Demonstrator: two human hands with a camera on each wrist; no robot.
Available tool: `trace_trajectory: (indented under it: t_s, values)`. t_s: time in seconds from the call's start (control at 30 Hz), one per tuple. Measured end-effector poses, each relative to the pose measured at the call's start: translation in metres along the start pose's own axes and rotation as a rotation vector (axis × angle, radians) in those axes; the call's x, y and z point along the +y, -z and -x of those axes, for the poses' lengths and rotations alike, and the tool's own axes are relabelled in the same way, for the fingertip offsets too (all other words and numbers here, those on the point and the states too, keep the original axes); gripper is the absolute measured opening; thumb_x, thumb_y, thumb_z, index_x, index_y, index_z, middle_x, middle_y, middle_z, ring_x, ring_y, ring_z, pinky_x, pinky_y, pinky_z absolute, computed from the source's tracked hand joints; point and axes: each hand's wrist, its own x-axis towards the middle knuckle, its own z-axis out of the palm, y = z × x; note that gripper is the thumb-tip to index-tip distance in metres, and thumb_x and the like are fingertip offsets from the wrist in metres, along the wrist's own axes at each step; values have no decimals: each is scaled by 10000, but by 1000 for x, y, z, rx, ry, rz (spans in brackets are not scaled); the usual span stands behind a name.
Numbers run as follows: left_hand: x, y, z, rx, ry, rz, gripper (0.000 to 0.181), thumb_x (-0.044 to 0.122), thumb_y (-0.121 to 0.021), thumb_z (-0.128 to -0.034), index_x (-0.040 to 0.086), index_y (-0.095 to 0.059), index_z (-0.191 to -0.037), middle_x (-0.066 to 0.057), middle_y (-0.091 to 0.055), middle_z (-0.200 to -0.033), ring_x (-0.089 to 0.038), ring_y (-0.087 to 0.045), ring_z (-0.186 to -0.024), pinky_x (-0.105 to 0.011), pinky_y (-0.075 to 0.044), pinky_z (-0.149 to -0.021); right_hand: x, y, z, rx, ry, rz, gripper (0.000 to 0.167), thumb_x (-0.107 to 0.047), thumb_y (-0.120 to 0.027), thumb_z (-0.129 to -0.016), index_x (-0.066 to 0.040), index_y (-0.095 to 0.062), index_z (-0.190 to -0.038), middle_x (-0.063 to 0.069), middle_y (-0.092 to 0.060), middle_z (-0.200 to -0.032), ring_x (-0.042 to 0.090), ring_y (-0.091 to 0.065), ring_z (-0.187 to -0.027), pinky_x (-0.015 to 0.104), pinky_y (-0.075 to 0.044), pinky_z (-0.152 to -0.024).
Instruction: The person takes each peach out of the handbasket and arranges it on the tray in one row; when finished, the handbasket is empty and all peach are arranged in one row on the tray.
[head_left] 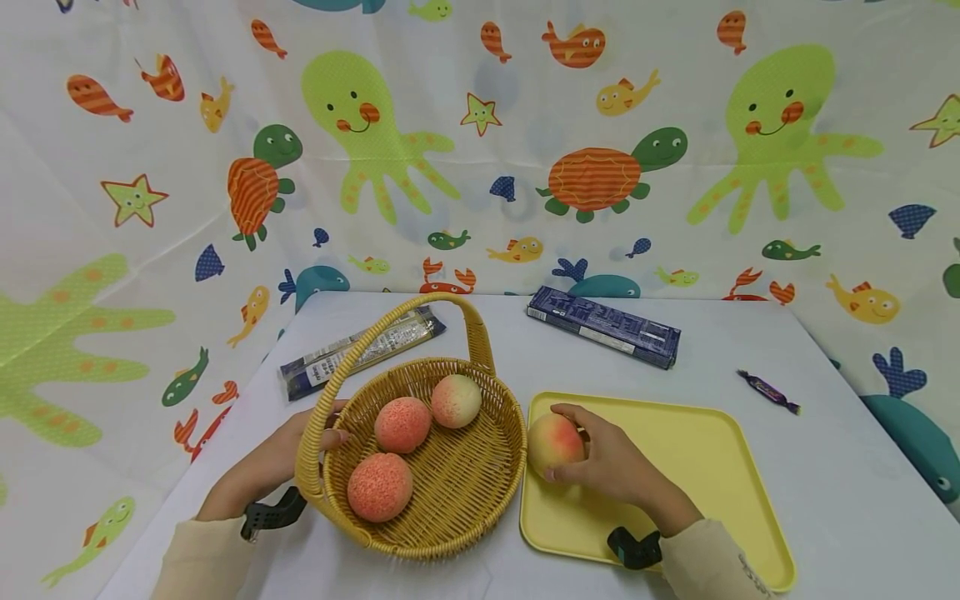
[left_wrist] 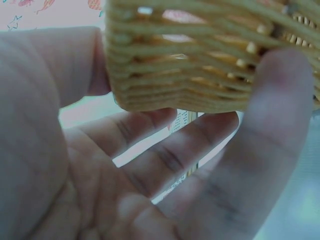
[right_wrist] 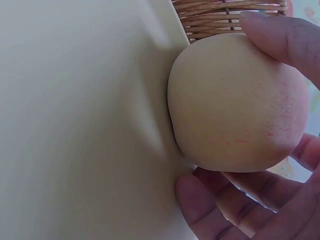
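A round wicker basket [head_left: 465, 483] with a tall arched handle stands in the middle of the table in the head view. My left hand [head_left: 281, 450] holds its left side, thumb near the rim; in the left wrist view fingers [left_wrist: 170, 155] reach beneath the woven wall. Two pinkish-red peaches [head_left: 380, 487] and a paler peach [head_left: 456, 401] lie inside the basket. Right of it, my right hand [head_left: 611, 458] grips a yellow-and-red peach [head_left: 553, 442] at the left edge of a yellow tray [head_left: 675, 433]. Thumb and fingers surround this peach [right_wrist: 232, 105] in the right wrist view.
Behind the basket lies a silver-and-blue packet [head_left: 375, 346]. A long dark blue box [head_left: 603, 325] sits beyond the tray, and a small purple wrapped candy [head_left: 768, 392] lies at right. A sea-animal curtain [head_left: 480, 167] hangs behind the white table.
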Motion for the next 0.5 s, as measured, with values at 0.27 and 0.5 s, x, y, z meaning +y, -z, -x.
trace_trajectory:
  t_s: [0.27, 0.5]
  values:
    - [-2, 0, 0, 0, 9, 19, 536, 222, -551, -1048, -3, -454, -1525, -224, -636, -1280, -239, -644, -1033, -315, -577, -822, 0, -2, 2, -2, 7, -6, 949, -311, -910, -776, -66, -438, -1562, 153, -571, -1461, 291, -619, -1205, 479, -511, -989]
    - [0, 0, 0, 10, 28, -8, 540, 250, -562, -1043, 14, -464, -1518, -194, -650, -1257, -262, -622, -1057, -308, -554, -840, -10, 1, 4, 95, 94, 96, 899, -391, -829, -877, -116, -374, -1602, 171, -390, -1622, 426, -363, -1488, 656, -313, -1155]
